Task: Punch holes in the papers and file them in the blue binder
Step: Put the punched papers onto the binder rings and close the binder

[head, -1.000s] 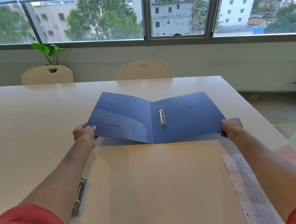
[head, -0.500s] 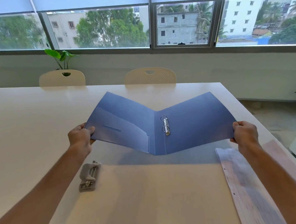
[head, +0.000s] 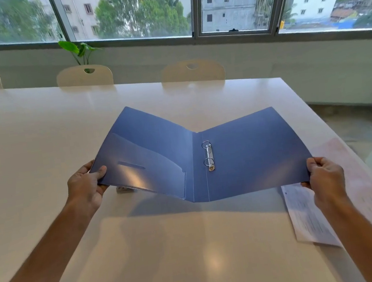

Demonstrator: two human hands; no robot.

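Big pale table (head: pixel 41 160) fills the room, three chairs (head: pixel 84 76) tucked in along its far side under the window. Above the table, the binder (head: pixel 241 157) is open, spine sagging low and both covers angled up. Papers (head: pixel 308 217) lie flat under the right forearm. Left hand (head: pixel 85 189) pinches the left cover's corner, thumb on top; right hand (head: pixel 325 177) grips the right cover's near corner. Rings (head: pixel 208 155) sit closed beside the spine
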